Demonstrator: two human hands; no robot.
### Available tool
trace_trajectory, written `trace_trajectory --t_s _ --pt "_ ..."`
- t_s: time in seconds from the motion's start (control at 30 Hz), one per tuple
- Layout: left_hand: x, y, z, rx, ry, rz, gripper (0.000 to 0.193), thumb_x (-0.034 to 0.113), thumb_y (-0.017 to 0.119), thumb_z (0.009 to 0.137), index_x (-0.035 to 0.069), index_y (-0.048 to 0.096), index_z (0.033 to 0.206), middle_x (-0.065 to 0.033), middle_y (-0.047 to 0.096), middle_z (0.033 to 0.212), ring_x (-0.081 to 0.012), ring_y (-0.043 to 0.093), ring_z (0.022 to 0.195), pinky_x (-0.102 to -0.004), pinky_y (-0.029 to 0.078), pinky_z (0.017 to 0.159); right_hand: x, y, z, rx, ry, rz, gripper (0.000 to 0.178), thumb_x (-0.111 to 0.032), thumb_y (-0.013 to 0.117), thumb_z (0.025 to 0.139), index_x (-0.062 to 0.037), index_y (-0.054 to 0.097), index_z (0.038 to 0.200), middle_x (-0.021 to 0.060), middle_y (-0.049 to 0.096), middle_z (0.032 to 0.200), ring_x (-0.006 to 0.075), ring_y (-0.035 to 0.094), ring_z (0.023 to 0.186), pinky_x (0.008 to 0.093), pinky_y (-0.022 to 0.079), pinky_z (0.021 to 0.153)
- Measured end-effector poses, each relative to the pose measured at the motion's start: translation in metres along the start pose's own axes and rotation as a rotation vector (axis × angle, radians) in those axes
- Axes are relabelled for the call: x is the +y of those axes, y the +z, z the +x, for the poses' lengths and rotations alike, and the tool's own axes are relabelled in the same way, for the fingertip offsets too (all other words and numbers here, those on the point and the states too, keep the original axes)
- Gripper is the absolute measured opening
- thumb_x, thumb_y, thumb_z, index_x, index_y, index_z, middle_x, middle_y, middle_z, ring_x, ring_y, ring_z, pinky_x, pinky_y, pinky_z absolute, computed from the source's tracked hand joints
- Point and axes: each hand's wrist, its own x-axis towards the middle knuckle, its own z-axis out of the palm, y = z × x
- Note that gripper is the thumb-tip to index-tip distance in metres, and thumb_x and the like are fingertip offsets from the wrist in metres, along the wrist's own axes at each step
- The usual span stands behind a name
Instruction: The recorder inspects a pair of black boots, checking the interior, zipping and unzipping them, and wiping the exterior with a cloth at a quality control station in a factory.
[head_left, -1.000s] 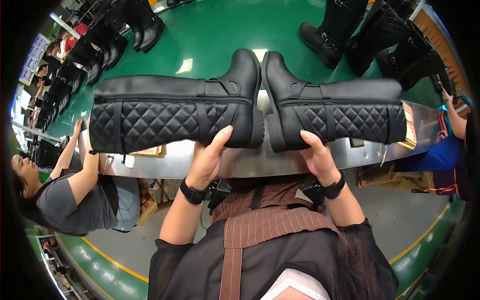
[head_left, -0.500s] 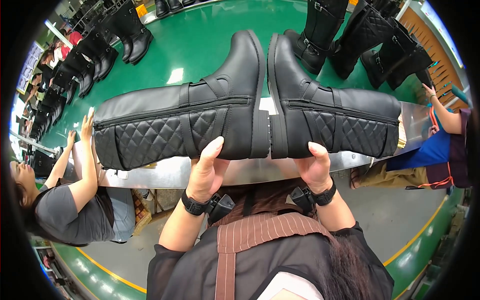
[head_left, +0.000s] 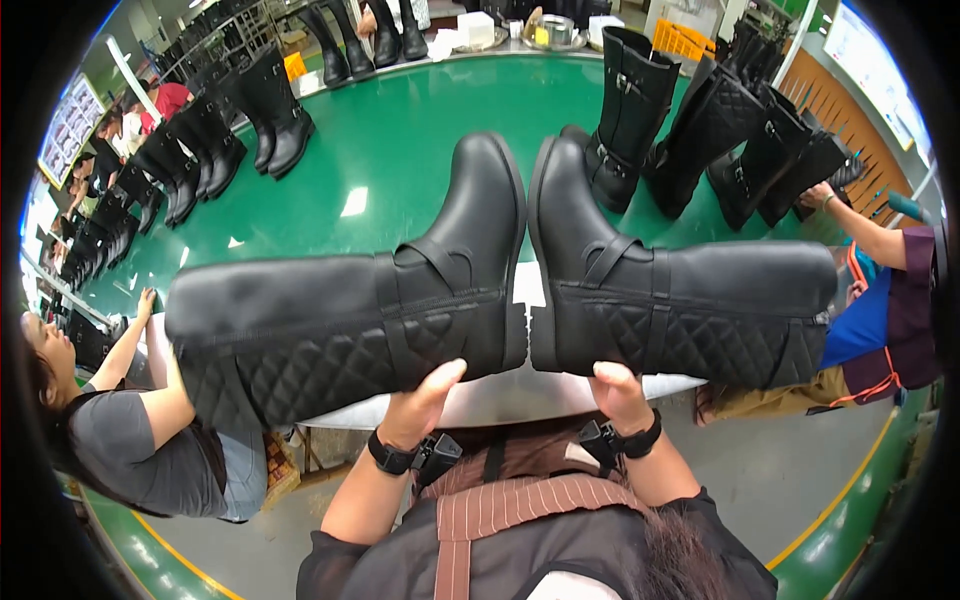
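Observation:
Two tall black boots lie sideways in front of me, soles facing each other and toes pointing away. My left hand is closed on the left boot, its thumb against the near side by the heel. In the same way my right hand grips the right boot. Both boots have a quilted panel along the shaft and crossed straps at the ankle. The heels nearly meet, with a narrow gap between the soles. My fingers are mostly hidden beneath the boots.
A green-topped table with a metal edge stands before me. More black boots stand at its right, others along its left. Co-workers sit at the left and stand at the right. An orange crate is beyond.
Both boots have been turned, so the zipped sides no longer face up and strapped, seamed sides show. They and my hands sit lower in the view, and more of the far table shows.

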Motion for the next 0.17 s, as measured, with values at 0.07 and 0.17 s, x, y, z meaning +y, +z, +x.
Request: trace_trajectory --t_s 0.07,0.17 --pt "0.011 0.011 0.006 -0.008 0.128 0.429 0.033 0.009 0.07 0.085 0.001 0.064 0.117 -0.005 0.066 0.114 -0.0166 0.061 0.104 -0.0313 0.048 0.094 -0.009 0.016 0.01 -0.027 -0.075 -0.097 0.064 -0.001 0.064 0.078 -0.0016 0.045 0.138 0.0117 0.05 0.139 0.0215 0.049 0.127 0.0352 0.032 0.112" --pt "0.001 0.011 0.016 0.031 -0.329 0.538 0.056 0.014 0.07 0.087 0.002 0.048 0.137 -0.0085 0.057 0.132 -0.0188 0.051 0.123 -0.0355 0.036 0.109 -0.027 0.041 0.025 -0.086 -0.053 -0.677 0.064 -0.007 0.063 0.084 -0.0015 0.039 0.143 0.0102 0.046 0.144 0.0195 0.042 0.133 0.0332 0.027 0.114"
